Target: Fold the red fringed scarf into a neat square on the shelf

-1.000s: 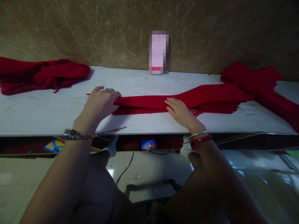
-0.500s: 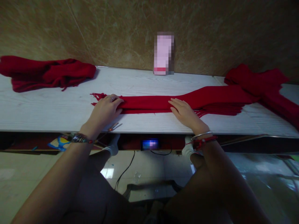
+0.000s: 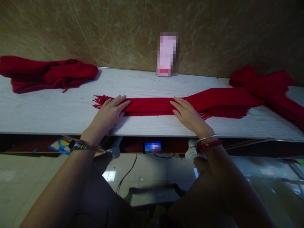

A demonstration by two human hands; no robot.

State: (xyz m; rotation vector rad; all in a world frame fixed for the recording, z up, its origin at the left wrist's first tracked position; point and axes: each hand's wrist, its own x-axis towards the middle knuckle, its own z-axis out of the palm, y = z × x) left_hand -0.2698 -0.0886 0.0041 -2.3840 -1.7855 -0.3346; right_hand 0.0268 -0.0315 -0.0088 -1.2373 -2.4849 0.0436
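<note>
A red scarf [image 3: 149, 105] with fringed ends lies folded lengthwise in a narrow band across the white wood-grain table [image 3: 142, 125]. My left hand [image 3: 111, 109], with a ring on one finger, rests flat on it near the fringed left end, fingers stretched out. Farther right along the band, my right hand [image 3: 186, 112] also lies flat on the fabric with its fingers spread. To the right of that hand the scarf widens, and a second fringe hangs out along its near edge.
A bunched red cloth [image 3: 49, 76] lies at the back left, and more red fabric [image 3: 263, 84] is heaped at the right. A pixelated pink box [image 3: 167, 55] stands against the marbled wall [image 3: 118, 31]. Below the table edge a lit screen [image 3: 152, 147] sits on a shelf.
My left hand has slid slightly to the right and its fingers have straightened out over the scarf. My right hand stays almost in place.
</note>
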